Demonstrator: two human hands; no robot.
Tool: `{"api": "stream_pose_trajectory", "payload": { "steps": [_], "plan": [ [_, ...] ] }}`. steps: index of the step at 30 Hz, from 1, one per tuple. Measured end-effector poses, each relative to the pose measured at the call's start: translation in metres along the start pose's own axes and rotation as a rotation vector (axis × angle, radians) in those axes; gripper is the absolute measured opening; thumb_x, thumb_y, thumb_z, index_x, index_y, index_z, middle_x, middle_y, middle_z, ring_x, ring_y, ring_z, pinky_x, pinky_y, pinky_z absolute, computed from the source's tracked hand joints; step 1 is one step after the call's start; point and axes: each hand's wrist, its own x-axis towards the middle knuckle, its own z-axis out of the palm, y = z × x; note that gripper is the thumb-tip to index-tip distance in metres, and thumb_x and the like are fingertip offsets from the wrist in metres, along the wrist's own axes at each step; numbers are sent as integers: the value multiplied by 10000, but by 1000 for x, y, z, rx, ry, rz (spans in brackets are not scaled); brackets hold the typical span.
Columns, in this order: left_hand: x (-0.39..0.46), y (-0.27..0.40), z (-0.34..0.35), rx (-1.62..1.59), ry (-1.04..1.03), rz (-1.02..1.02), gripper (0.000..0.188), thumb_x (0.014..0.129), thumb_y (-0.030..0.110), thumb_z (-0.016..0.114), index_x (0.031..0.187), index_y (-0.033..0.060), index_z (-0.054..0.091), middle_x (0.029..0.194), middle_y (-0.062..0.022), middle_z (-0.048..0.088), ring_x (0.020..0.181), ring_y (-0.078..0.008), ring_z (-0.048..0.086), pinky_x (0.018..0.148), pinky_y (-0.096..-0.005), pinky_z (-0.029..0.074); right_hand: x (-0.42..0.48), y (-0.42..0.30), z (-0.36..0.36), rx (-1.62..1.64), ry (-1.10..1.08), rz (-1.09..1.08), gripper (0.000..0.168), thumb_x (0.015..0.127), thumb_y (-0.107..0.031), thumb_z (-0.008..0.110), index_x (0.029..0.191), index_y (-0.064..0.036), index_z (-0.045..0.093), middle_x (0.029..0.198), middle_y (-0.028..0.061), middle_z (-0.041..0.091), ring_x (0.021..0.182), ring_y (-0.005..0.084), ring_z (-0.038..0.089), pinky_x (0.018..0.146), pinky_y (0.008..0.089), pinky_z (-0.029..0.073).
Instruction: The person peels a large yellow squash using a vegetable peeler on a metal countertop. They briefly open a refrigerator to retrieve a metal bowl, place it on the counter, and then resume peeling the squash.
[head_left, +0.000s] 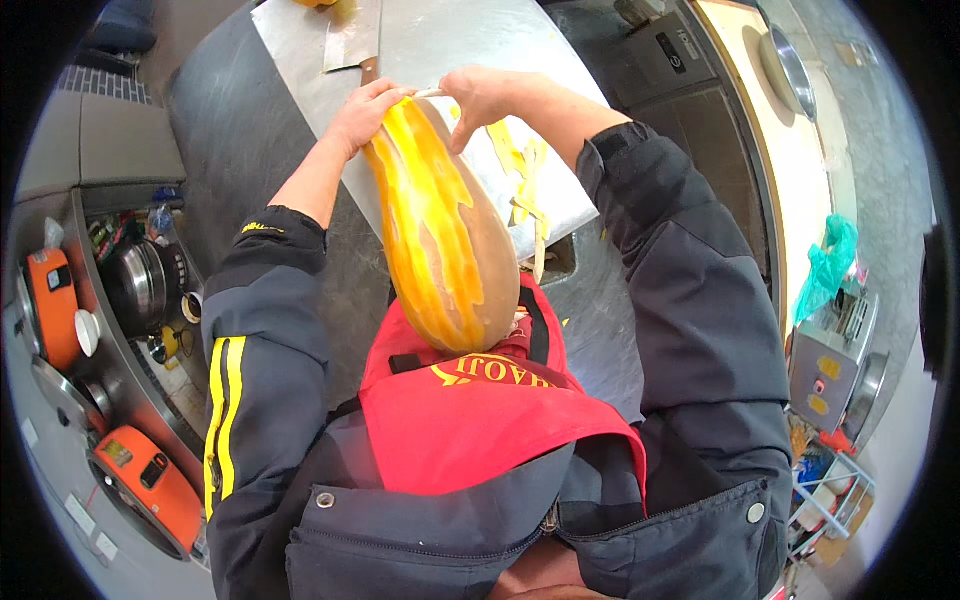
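Observation:
A large tan squash (435, 225), with orange-yellow stripes where its skin is peeled off, leans lengthwise between the metal board and my red apron (480, 420). My left hand (369, 112) grips its far end from the left. My right hand (480, 101) is closed on a pale-handled tool (429, 94), probably a peeler, held against the top of the squash; its blade cannot be made out. Strips of peel (525, 180) lie right of the squash on the board. Beyond my left hand rests a cleaver (352, 37) with a wooden handle.
The metal board (300, 45) lies on a dark worktop (225, 112) with an opening near its right corner. Part of another yellow-orange piece shows at the far edge. Orange appliances (150, 480) and pans stand left; a steel bowl (787, 71) sits on the right counter.

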Motion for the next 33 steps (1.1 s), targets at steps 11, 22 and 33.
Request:
{"api": "stream_pose_trajectory", "payload": {
  "steps": [11, 22, 33],
  "plan": [
    [7, 17, 9, 273, 37, -60, 386, 943, 309, 374, 1118, 89, 637, 1116, -94, 616, 1044, -218, 575, 919, -337, 434, 19, -15, -8, -222, -76, -146, 556, 648, -279, 869, 1070, 6, 644, 959, 165, 659, 888, 301, 627, 778, 357, 530],
    [30, -12, 9, 330, 68, -6, 342, 882, 302, 484, 1083, 115, 689, 1088, -119, 670, 1026, -235, 625, 914, -341, 458, -27, -12, 14, -246, -58, -282, 580, 624, -283, 861, 1060, 28, 640, 891, 195, 669, 840, 305, 648, 758, 375, 517],
    [28, -8, 13, 309, 102, 14, 317, 878, 275, 499, 1046, 103, 705, 1028, -115, 690, 959, -213, 654, 866, -323, 488, -94, -37, 35, -267, -178, -103, 586, 636, -301, 844, 1060, 24, 603, 872, 183, 666, 874, 340, 649, 789, 409, 507]
  ]
}}
